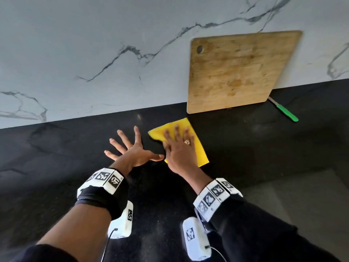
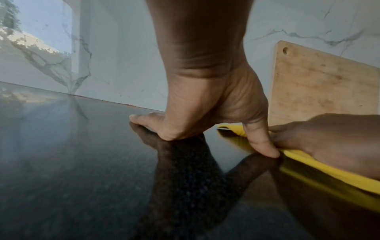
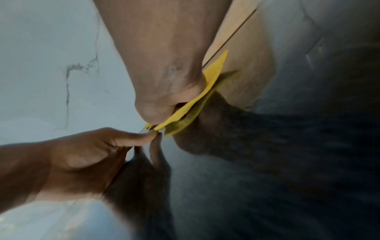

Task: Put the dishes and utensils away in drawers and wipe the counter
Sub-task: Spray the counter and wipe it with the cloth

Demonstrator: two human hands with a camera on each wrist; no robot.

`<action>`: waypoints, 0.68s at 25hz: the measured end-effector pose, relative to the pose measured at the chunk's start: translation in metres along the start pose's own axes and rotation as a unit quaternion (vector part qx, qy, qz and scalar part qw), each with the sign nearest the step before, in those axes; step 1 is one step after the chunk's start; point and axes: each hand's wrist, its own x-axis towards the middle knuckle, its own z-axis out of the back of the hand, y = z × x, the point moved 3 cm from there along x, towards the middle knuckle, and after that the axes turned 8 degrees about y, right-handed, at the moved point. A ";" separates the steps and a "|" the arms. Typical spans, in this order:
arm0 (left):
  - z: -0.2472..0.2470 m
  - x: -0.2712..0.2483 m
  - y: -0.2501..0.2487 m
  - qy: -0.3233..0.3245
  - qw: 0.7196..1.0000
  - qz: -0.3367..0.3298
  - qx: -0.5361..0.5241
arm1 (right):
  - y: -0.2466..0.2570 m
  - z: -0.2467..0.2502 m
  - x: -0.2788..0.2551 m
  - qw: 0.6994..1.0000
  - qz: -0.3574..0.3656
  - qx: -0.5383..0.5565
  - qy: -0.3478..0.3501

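Note:
A yellow cloth lies flat on the black counter. My right hand presses on it with straight fingers, palm down. In the right wrist view the cloth shows under the heel of that hand. My left hand rests spread on the bare counter just left of the cloth, its thumb reaching the cloth's near edge. In the left wrist view the left hand is planted on the counter, the thumb touching the cloth beside the right hand.
A wooden cutting board leans against the marble backsplash behind the cloth. A green-handled knife lies at the board's right foot, its blade partly behind the board. A grey area shows at the lower right.

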 end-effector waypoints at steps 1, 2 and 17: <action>0.001 0.000 0.003 0.001 1.000 -0.001 -0.001 | -0.003 0.000 -0.006 0.998 0.061 -0.009 0.024; 0.001 -0.003 0.002 0.003 1.000 -0.008 -0.004 | -0.023 0.006 -0.014 0.994 0.099 -0.023 0.037; -0.093 -0.126 0.077 -0.110 0.980 -0.094 -0.136 | 0.001 -0.062 -0.227 0.972 0.227 -0.009 0.057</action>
